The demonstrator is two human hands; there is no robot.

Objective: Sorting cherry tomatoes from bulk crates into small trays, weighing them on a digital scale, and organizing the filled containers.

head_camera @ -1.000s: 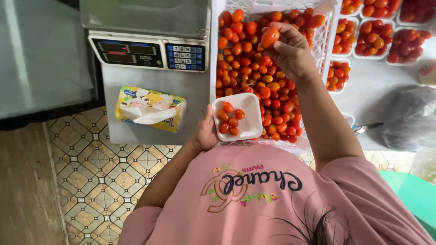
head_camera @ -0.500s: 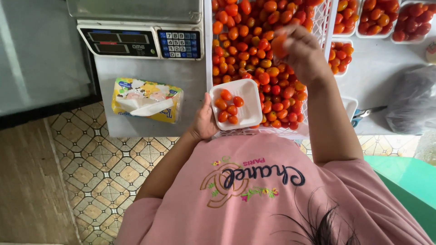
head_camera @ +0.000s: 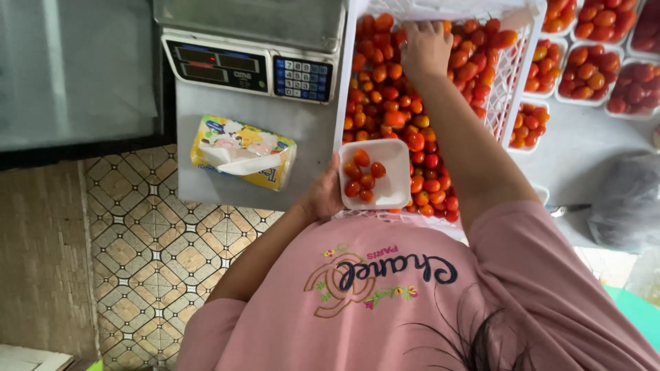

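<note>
Picking step — left hand (head_camera: 322,199) grips small white tray (head_camera: 385,180) holding 5 cherry tomatoes (head_camera: 363,177); right hand (head_camera: 426,47) curled in white crate (head_camera: 512,65), hold unclear — next needs a firm pinch.

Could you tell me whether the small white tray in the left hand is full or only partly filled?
Partly filled. The small white tray in the left hand holds a few cherry tomatoes on its left side; the rest is bare.

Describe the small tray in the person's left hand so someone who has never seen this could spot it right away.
Start at the big white crate heaped with cherry tomatoes, right of the scale. At its near edge the left hand holds a small white tray. Unlike the full trays on the table beyond the crate, it has only a few tomatoes in one corner.
</note>
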